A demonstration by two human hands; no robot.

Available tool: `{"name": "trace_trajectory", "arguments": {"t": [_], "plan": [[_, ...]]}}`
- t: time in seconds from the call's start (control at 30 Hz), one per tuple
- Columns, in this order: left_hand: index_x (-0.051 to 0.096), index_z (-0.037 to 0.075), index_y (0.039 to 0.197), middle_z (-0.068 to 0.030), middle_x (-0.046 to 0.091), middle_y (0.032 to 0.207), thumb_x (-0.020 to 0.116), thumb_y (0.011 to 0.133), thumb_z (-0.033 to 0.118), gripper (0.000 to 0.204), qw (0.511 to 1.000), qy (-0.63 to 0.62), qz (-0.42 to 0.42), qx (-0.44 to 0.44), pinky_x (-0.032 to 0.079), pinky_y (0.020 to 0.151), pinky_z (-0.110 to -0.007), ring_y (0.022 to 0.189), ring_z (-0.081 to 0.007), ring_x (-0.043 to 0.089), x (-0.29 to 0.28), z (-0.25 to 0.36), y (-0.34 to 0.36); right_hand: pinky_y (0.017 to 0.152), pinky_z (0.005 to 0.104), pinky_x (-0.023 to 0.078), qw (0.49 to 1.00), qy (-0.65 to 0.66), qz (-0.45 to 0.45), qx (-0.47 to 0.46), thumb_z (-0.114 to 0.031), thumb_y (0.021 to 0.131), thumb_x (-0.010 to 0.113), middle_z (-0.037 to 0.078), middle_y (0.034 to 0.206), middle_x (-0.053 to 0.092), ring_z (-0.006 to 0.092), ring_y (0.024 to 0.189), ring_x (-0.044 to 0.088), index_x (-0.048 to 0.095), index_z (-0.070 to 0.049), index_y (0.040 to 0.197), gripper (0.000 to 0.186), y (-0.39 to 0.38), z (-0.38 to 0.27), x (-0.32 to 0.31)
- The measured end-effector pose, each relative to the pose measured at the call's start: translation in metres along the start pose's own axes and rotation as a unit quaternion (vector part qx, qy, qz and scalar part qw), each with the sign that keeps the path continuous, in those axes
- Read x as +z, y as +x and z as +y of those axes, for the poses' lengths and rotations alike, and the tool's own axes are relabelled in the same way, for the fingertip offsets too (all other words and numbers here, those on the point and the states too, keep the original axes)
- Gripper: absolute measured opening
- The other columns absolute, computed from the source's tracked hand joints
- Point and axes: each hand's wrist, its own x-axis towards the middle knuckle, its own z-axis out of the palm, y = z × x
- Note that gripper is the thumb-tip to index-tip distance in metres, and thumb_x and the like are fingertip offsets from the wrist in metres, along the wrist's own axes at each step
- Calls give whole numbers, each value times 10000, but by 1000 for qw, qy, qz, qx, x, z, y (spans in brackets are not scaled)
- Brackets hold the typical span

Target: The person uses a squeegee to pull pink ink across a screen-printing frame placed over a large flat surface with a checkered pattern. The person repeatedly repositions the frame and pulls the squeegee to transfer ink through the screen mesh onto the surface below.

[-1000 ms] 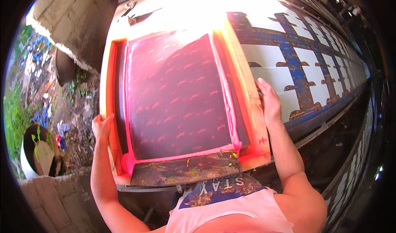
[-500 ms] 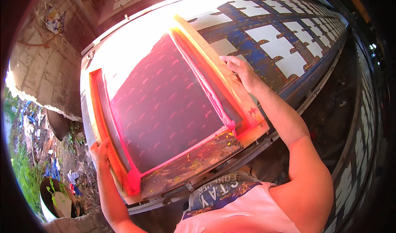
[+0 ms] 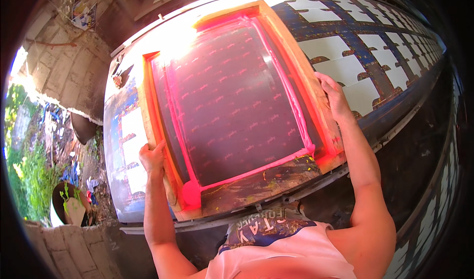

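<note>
A wooden screen-printing frame (image 3: 329, 130) lies over the long table, its inner edges smeared bright pink. Its dark mesh (image 3: 232, 106) carries rows of small pink marks. At the left rail, my left hand (image 3: 152, 159) is closed around the wood, thumb on top. My right hand (image 3: 335, 98) grips the right rail from its outer side, the fingertips partly hidden. A pink blob (image 3: 191, 194) sits at the frame's near left corner. Strong sunlight washes out part of the far left side of the frame.
The blue-stained printing table (image 3: 368, 42) stretches away to the far right with rows of white cut-out pieces (image 3: 363, 95). More white pieces (image 3: 133, 155) lie left of the frame. A block wall (image 3: 69, 76) and littered ground (image 3: 49, 150) are beyond the left end. A metal rail (image 3: 395, 133) edges the table.
Both hands have shifted the frame rightward along the table, uncovering white pieces at its left. The view has also turned somewhat. Each hand keeps its hold on its rail.
</note>
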Motion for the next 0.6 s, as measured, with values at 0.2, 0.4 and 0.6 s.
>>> {"name": "trace_trajectory", "arguments": {"t": [0.2, 0.4, 0.6], "plan": [[682, -35, 839, -66, 663, 826, 987, 866, 205, 389, 1000, 15, -3, -14, 539, 627, -410, 753, -184, 640, -4, 16, -11, 1295, 407, 362, 1000, -3, -4, -12, -515, 1085, 737, 173, 1600, 617, 265, 1487, 548, 600, 41, 1587, 762, 0, -10, -4], [714, -48, 841, -157, 719, 875, 992, 842, 298, 444, 995, 101, 11, 10, 540, 673, -472, 772, -253, 674, -8, 18, -6, 1308, 395, 353, 999, 1, -9, -48, -484, 1124, 693, 188, 1577, 637, 264, 1525, 533, 593, 58, 1592, 723, 3, -1, -13], [805, -63, 1034, -249, 778, 1153, 981, 819, 441, 576, 986, 165, 2, -25, 590, 924, -519, 1046, -410, 765, -4, 15, -5, 1316, 431, 371, 999, 33, -20, 3, -431, 1150, 654, 176, 1669, 564, 278, 1559, 506, 539, 58, 1634, 697, 5, 2, -18]]}}
